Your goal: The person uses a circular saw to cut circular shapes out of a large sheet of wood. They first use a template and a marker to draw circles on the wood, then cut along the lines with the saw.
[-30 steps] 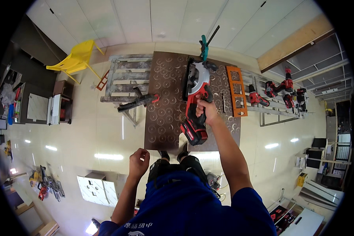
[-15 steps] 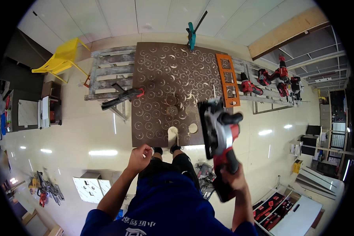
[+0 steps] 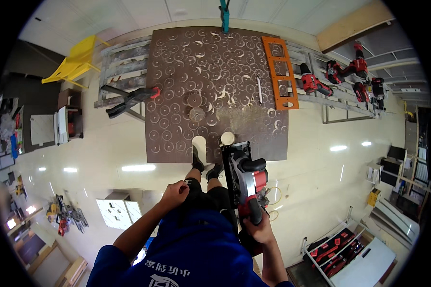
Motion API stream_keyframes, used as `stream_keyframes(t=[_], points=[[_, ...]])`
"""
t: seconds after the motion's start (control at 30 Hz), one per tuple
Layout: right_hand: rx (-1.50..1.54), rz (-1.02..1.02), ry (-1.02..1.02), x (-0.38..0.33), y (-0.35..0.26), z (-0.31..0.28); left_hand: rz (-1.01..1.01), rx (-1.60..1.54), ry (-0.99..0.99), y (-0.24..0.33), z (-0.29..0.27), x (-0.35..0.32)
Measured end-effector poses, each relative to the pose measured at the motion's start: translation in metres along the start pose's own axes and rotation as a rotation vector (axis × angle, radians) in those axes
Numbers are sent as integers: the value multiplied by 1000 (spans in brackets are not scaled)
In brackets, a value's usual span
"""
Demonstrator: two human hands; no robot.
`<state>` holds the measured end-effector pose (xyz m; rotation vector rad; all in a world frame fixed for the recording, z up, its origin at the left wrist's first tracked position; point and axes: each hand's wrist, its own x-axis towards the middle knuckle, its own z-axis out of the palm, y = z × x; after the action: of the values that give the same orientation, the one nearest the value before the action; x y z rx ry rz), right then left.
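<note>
My right hand (image 3: 257, 232) grips the handle of a red and black circular saw (image 3: 244, 177), held low in front of my right leg with its base plate facing left. My left hand (image 3: 175, 193) is closed in a loose fist beside my left thigh and holds nothing. Ahead of my feet lies a brown board (image 3: 215, 91) covered in round cut marks, with a notch and a pale disc (image 3: 227, 138) at its near edge.
An orange template frame (image 3: 282, 71) lies on the board's right side. Red power drills (image 3: 316, 83) rest on a metal rack at right. A black clamp (image 3: 129, 98) sits on a grey pallet at left. A yellow chair (image 3: 74, 62) stands far left. Tool cases (image 3: 333, 248) lie lower right.
My right hand has carried the saw off the board, back toward me and down beside my right leg. The view has moved closer to the board.
</note>
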<state>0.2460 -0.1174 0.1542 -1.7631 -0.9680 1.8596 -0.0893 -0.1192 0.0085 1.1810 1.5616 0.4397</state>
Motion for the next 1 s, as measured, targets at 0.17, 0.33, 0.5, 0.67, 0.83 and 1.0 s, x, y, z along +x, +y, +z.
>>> stream_keyframes(t=[0.17,0.33,0.5,0.67,0.83,1.0], points=[[39,-23,-26,-8,5,-8,-86,1,84,-2,7,-12],[23,90,-81,-3,22,-17,-103,-16,122,-15,17,-21],[-34,45,-19,11,37,-7,-96,-42,75,-34,24,-14],[15,101,25,9,28,7,-93,-88,1,-42,21,7],[33,144,45,6,49,9,-118,-485,9,-31,12,39],[75,89,98,7,61,15,-287,-1098,-237,-9,-3,73]])
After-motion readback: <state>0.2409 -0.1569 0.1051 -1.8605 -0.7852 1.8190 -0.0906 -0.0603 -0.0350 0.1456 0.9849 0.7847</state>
